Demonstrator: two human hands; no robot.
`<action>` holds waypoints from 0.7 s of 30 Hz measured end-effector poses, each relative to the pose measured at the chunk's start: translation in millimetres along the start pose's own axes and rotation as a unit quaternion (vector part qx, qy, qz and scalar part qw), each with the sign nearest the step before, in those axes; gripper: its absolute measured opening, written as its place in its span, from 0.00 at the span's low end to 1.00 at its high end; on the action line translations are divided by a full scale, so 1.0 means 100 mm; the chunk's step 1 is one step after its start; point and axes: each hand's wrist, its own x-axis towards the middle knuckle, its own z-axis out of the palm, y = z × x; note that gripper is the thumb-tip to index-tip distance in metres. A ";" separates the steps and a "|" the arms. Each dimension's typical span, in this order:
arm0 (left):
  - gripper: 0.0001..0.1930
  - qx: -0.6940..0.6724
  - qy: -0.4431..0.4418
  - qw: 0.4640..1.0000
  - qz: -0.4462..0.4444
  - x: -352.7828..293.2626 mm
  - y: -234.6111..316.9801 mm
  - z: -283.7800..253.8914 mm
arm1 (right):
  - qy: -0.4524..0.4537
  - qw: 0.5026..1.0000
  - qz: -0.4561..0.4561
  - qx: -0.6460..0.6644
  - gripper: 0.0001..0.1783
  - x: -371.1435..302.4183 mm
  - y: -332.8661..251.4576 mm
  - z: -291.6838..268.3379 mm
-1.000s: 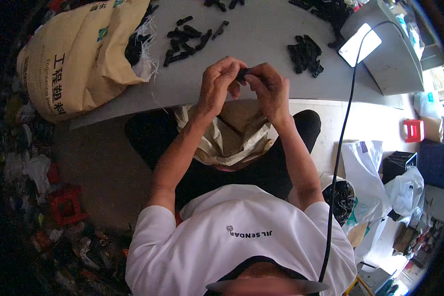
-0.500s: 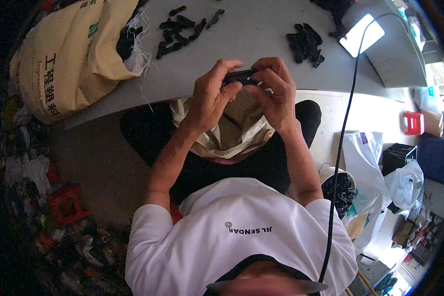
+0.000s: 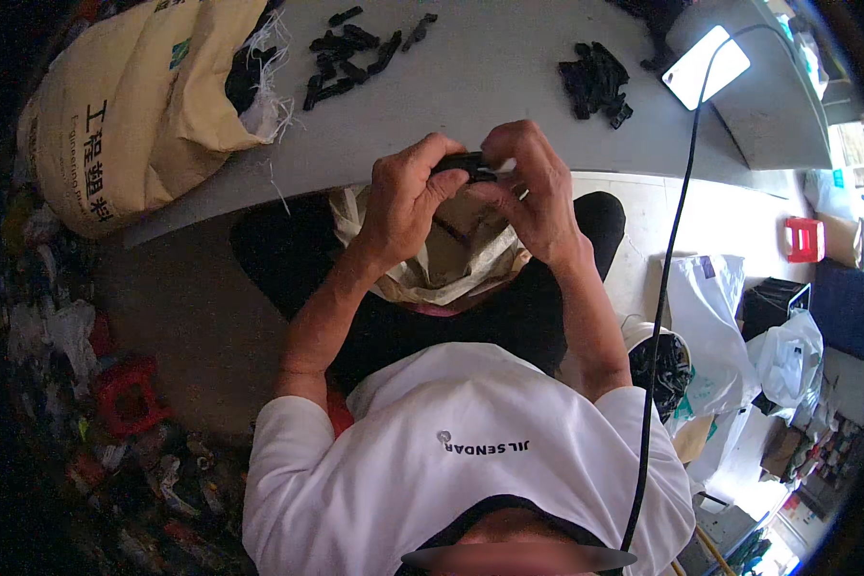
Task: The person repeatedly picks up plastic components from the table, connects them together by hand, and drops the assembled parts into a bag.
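Observation:
A small black plastic part (image 3: 468,166) is held up over the table's near edge, above an open sack (image 3: 442,269) between my knees. My left hand (image 3: 408,192) closes on its left end, thumb below and fingers above. At its right end my right hand (image 3: 533,187) is bent round with thumb and fingers near the part; something pale shows at the fingertips, too blurred to name. Farther off on the grey table (image 3: 432,96) lie a loose group of black parts (image 3: 350,58) at the left and a tighter pile of black parts (image 3: 595,82) at the right.
A big tan sack (image 3: 144,115) with frayed threads lies on the table's left. A bright lamp panel (image 3: 707,69) stands at the right, and a black cable (image 3: 677,230) hangs down past my right arm. A white bucket (image 3: 658,355) of black pieces is beside me.
Both hands have come slightly nearer to me with the black part. My right fingers have shifted at its right end.

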 end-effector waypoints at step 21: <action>0.12 0.344 0.133 0.928 0.052 0.40 -0.52 -0.29 | -0.276 0.936 0.157 -0.149 0.15 -0.36 0.24 0.42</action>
